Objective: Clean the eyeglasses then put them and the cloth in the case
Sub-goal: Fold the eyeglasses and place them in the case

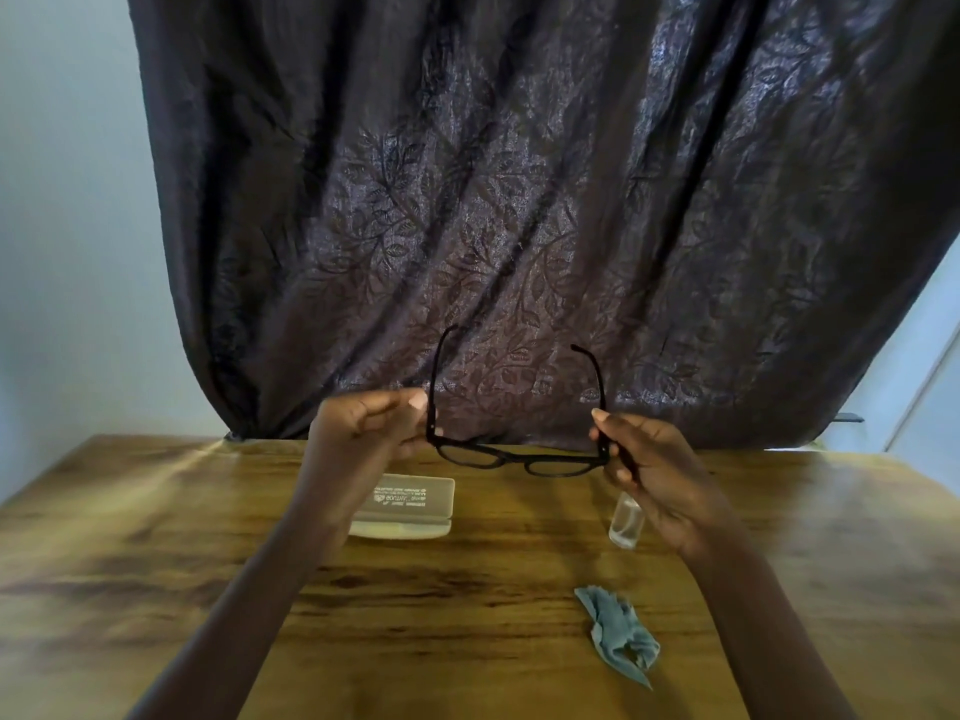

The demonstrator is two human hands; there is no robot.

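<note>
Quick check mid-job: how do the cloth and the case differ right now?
The case is tan, boxy and closed, with print on its lid; the cloth is blue-grey, soft and crumpled. The case lies farther back, left of centre; the cloth lies nearer, to the right. Both rest on the table, neither in a hand: the left hand and right hand hold the eyeglasses.
</note>
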